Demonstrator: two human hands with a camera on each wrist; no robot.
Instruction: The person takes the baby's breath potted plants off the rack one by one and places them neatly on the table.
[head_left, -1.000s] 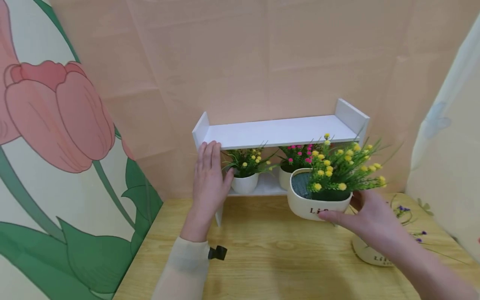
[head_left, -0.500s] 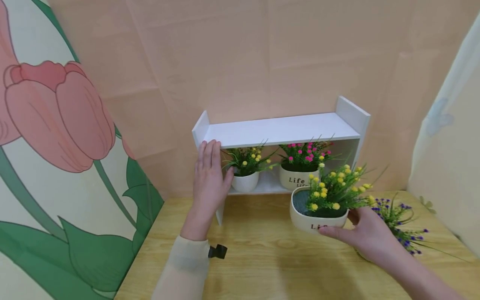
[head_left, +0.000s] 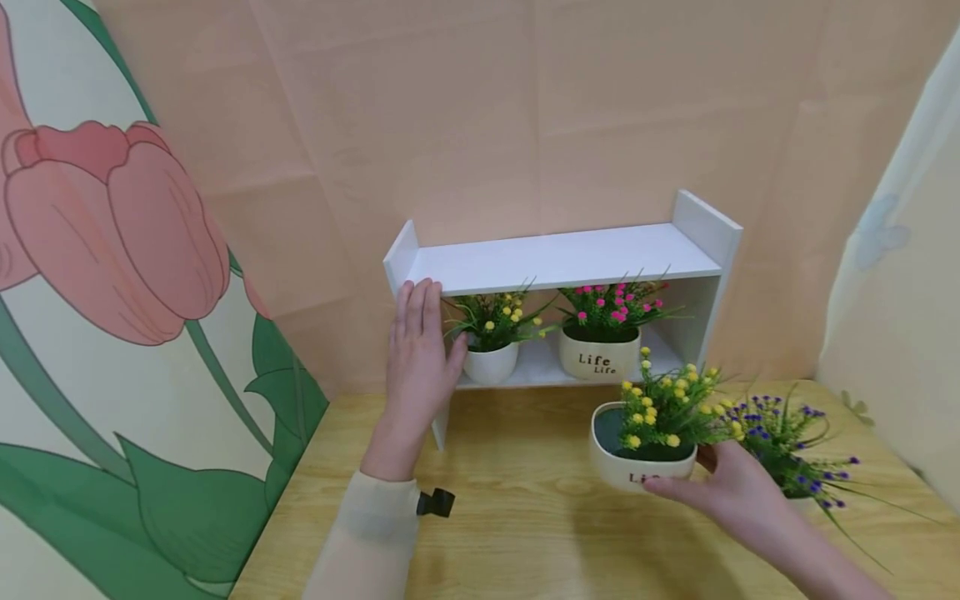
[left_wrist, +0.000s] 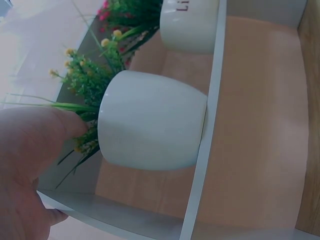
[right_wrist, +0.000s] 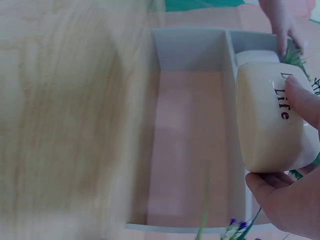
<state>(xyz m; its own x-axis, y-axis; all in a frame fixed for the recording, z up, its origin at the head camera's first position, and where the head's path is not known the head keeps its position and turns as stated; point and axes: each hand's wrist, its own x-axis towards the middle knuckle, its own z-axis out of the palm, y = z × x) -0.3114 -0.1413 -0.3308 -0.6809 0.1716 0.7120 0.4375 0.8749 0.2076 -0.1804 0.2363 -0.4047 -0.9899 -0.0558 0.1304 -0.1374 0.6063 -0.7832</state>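
Observation:
My right hand [head_left: 727,487] grips the right end of a cream oval flowerpot [head_left: 637,471] with yellow flowers, thumb on its lettered front. The pot is in the air above the table, in front of the white shelf [head_left: 555,257]. In the right wrist view the pot's lettering [right_wrist: 284,102] reads "Life". My left hand [head_left: 422,362] rests against the shelf's left side panel with fingers straight. Its thumb reaches the leaves beside a small white flowerpot [head_left: 491,364] with yellow flowers on the lower board. Right of that pot stands a cream flowerpot [head_left: 598,358] with pink flowers.
A plant with purple flowers [head_left: 787,450] stands on the wooden table [head_left: 510,517] at the right, its pot mostly hidden behind my right hand. Behind the shelf hangs a pinkish cloth [head_left: 525,125]. A tulip-printed wall covering [head_left: 112,225] lines the left side.
The held flowerpot has moved down and toward me, away from the shelf. The pink-flowered pot is now fully uncovered. My left hand has stayed in place.

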